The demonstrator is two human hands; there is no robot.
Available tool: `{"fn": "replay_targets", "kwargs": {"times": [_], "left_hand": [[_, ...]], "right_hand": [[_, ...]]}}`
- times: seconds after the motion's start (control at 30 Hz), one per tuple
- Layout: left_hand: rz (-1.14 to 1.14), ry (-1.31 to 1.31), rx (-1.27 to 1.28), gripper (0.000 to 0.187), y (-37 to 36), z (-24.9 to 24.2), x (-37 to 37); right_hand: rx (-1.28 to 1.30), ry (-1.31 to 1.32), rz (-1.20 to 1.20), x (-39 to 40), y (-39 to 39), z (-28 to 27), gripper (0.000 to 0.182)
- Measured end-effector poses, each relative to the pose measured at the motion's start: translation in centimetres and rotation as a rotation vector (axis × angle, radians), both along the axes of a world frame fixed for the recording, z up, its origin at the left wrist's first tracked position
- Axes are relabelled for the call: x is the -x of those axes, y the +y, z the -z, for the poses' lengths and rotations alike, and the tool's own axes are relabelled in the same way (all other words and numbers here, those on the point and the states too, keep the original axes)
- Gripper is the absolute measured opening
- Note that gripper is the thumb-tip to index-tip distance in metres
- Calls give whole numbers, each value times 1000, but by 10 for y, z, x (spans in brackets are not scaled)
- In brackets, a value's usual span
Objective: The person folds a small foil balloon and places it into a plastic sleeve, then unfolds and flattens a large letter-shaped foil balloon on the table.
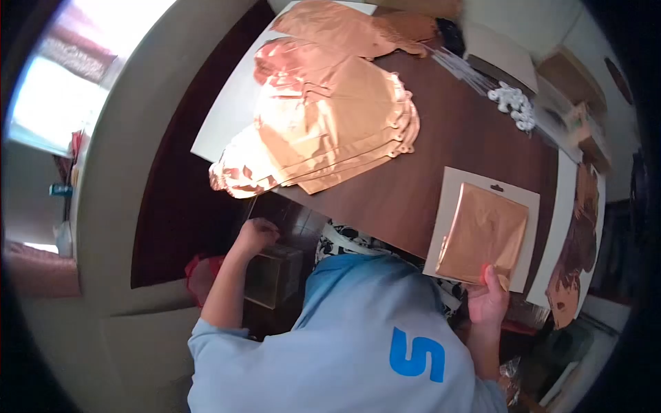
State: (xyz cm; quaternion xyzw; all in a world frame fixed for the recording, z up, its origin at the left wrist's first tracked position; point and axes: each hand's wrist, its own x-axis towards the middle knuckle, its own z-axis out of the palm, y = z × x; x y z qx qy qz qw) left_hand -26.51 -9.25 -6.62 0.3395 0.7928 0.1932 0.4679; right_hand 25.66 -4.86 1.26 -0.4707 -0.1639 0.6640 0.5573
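My right hand (487, 301) grips the bottom edge of a white backing card (449, 199), its thumb pressed on the front. A folded rose-gold foil balloon (485, 230) lies flat on that card, which has a dark hanging slot near its top. My left hand (259, 236) is below the table's front edge with its fingers curled in; whether anything is inside them is hidden. Nearest above it, a stack of flat rose-gold foil balloons (330, 117) is fanned out on the table, its lower left end reaching the edge.
More foil (330, 27) lies at the back of the brown table (458, 124). Thin white sticks (463, 69) and small white round pieces (513, 104) sit at the back right. Rose-gold sheets (578, 241) lie at the right. Below the table is a box (272, 275).
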Motion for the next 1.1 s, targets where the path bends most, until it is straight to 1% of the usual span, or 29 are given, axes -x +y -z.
{"fn": "replay_targets", "kwargs": {"times": [0.03,0.1,0.13,0.23,0.27,0.3,0.33,0.37,0.4,0.47,0.5,0.53,0.6,0.63,0.67,0.77,0.8,0.83,0.9,1.0,1.1], "left_hand": [[-146,32,-15,24,-16,31,21],[-223,195,13,21,-60,117,75],[-261,271,34,19,-77,139,86],[-505,123,157,7,-106,145,71],[-439,186,220,13,-122,160,79],[-209,355,330,20,-145,178,88],[77,561,449,26,-165,193,97],[231,676,509,33,-186,210,102],[164,697,500,39,-211,231,104],[-189,706,378,69,-256,302,101],[-343,572,507,76,-247,292,81],[-490,432,631,83,-228,266,56],[-244,349,486,84,-264,362,68],[-174,337,453,77,-248,350,57],[-207,425,441,55,-238,346,40],[-59,426,434,44,-190,385,59],[-8,421,443,41,-181,392,60],[37,410,455,38,-178,399,55],[100,400,475,33,-170,404,51],[182,555,376,25,-154,405,31],[132,573,296,22,-135,408,9]], "right_hand": [[-2,-24,-17,2,2,-1,27],[-10,-80,-46,6,4,-7,27],[-23,-76,-68,9,6,-13,25],[-49,-105,-94,1,3,-13,25],[-5,-122,-64,0,3,-12,26],[1,-138,-38,0,4,-10,25],[5,-156,-6,-1,5,-8,24],[5,-177,33,-2,7,-8,23],[-55,-143,-51,-3,10,-11,19],[-87,-167,-44,-2,12,-13,17],[-101,-184,-39,-4,12,-11,16],[-166,-192,-131,-16,11,-6,16],[-141,-243,-32,-10,8,-6,17],[-135,-268,24,-6,7,-6,17],[-163,-292,17,-2,6,-6,18],[-240,-301,29,-20,-4,6,15],[-208,-324,132,2,-2,-7,11],[-194,-340,130,7,-3,-16,11],[-178,-351,104,17,-2,-29,10],[-259,-360,97,2,-6,-25,11],[-275,-359,95,-10,-5,-14,17]]}}
